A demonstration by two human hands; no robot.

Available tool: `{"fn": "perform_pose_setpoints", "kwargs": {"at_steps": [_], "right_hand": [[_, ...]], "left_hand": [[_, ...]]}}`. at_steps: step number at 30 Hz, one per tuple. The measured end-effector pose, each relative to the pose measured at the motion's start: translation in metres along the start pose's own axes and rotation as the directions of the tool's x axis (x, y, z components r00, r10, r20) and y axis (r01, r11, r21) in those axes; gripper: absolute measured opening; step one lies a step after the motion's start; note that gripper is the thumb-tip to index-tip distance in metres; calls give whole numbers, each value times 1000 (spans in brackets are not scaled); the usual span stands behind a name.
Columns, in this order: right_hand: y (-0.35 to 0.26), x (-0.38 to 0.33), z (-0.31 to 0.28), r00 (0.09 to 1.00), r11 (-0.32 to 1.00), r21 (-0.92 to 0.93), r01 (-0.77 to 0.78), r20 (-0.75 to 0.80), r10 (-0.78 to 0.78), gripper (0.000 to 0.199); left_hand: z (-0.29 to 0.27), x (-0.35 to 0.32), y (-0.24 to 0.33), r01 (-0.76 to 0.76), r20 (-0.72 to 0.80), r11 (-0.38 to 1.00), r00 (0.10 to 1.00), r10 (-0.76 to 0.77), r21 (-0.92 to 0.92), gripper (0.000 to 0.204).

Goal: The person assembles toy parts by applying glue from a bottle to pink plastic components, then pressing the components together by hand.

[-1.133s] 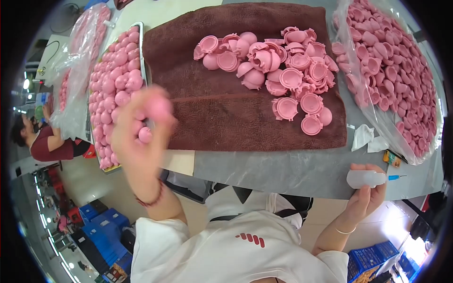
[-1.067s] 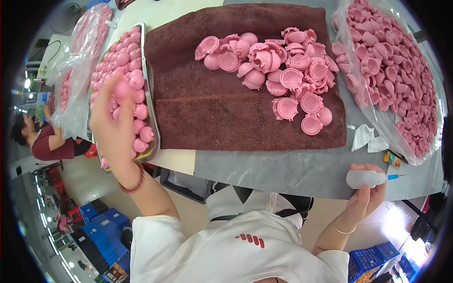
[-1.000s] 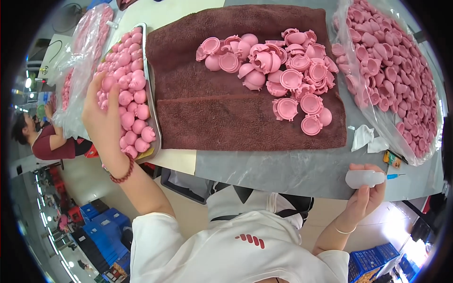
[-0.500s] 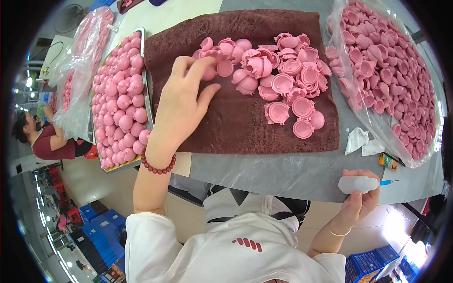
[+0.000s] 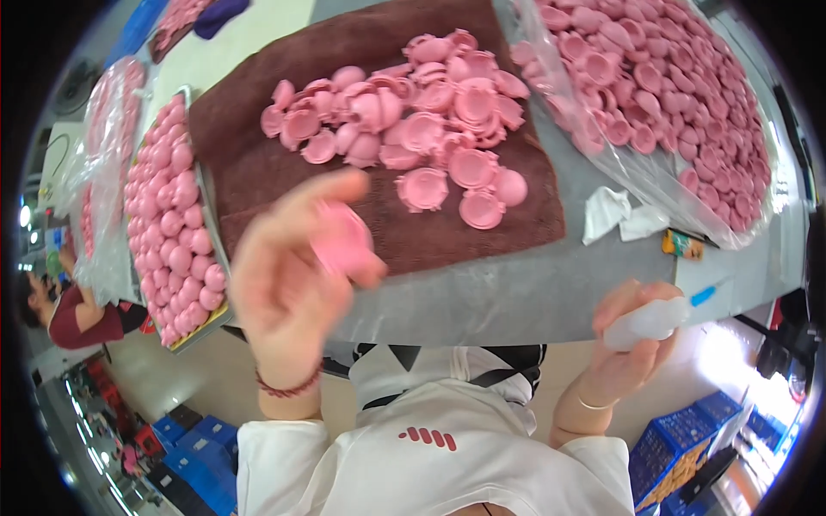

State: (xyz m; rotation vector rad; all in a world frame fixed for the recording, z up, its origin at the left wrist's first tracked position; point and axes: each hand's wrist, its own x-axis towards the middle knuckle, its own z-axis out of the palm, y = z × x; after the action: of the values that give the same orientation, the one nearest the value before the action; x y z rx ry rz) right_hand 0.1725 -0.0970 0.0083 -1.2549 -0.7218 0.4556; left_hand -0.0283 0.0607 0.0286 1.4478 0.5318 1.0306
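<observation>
Bright light covers the brown towel (image 5: 430, 245), with soft shadows. Over its near-left corner, motion blur smears the left hand (image 5: 288, 271); glare whitens the floor (image 5: 723, 361) beyond its near-right corner. Far around it, lines bend.

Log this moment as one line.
left hand: holds pink piece | right hand: holds white bottle with blue tip | brown towel: bears loose pink shells | tray: pink balls
</observation>
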Motion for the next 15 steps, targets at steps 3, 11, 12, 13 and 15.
{"fn": "perform_pose_setpoints", "kwargs": {"at_steps": [3, 11, 12, 13, 15], "right_hand": [[-3, -2, 16, 995, 986, 161, -50, 91, 36, 54], [-7, 6, 13, 869, 900, 126, 417, 234, -435, 52], [-8, 6, 14, 838, 878, 85, 471, 267, -476, 53], [-9, 6, 17, 830, 867, 54, 495, 266, -490, 57], [-8, 3, 18, 833, 866, 37, 499, 255, -491, 58]], "left_hand": [[31, -23, -22, 233, 304, 835, 949, -83, -498, 26], [59, -43, -36, 418, 412, 611, 897, -160, -672, 42], [59, -45, -37, 409, 389, 621, 904, -176, -668, 43], [58, -45, -38, 412, 393, 617, 903, -176, -671, 43], [56, -45, -40, 434, 427, 606, 889, -167, -667, 44]]}}
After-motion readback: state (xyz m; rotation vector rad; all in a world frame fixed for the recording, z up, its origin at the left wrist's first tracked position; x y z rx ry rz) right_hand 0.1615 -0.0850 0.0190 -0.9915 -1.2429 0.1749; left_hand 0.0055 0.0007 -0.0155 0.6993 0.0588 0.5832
